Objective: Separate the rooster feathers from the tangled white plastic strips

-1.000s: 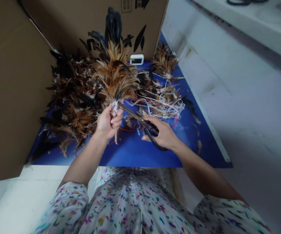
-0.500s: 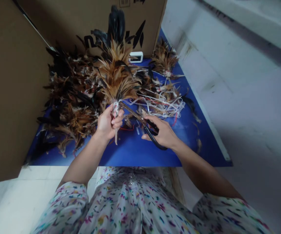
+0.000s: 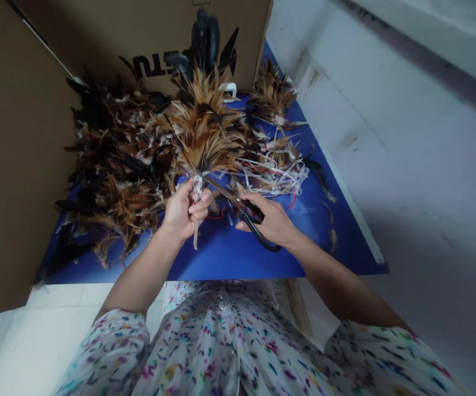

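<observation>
While both forearms (image 3: 146, 272) angle inward, the left hand (image 3: 186, 209) pinches the white-wrapped base (image 3: 197, 188) of one brown-and-black feather bundle (image 3: 209, 135), centrally above the flat blue tabletop (image 3: 221, 257); the right hand (image 3: 271, 221) curls round the black handles (image 3: 259, 236) of one pair of dark-bladed metal scissors (image 3: 238, 200), tips beside the base; one smaller brown feather bunch (image 3: 271, 94) lies back right; piled brown-and-black feathers (image 3: 120, 190) left, uncountable.

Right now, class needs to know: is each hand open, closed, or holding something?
Left hand: closed, holding the feather bundle by its base.
Right hand: holding the scissors.
</observation>
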The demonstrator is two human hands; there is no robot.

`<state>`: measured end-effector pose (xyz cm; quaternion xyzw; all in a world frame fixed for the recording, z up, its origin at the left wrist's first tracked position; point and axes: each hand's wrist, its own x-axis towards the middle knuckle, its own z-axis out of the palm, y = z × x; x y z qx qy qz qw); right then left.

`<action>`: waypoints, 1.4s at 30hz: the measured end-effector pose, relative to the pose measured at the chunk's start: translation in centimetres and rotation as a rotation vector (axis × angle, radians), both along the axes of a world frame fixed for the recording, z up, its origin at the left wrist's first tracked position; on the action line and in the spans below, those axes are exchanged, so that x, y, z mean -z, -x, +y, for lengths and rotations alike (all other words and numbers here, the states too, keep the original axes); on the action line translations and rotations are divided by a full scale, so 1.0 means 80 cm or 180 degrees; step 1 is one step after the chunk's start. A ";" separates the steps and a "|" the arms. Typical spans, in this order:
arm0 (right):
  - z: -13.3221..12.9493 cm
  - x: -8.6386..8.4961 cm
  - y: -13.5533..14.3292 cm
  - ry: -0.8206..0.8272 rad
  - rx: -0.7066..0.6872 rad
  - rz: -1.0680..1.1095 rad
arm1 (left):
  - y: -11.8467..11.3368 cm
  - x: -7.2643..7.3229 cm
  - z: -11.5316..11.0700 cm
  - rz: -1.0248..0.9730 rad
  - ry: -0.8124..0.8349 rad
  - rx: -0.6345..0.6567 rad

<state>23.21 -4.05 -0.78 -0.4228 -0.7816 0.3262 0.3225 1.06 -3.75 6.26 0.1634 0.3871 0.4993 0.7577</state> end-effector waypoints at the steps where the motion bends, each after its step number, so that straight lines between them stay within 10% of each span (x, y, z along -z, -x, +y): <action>1: 0.000 -0.001 0.000 0.0006 -0.0003 -0.0020 | 0.000 0.001 0.000 -0.0006 0.0011 0.0020; 26: -0.002 0.002 -0.004 -0.0067 -0.0040 -0.0141 | -0.001 0.007 -0.003 0.0047 0.0102 0.0330; 42: 0.001 0.004 -0.063 -0.0897 -0.0112 -0.1638 | 0.043 0.010 0.011 0.0511 -0.0808 -0.0748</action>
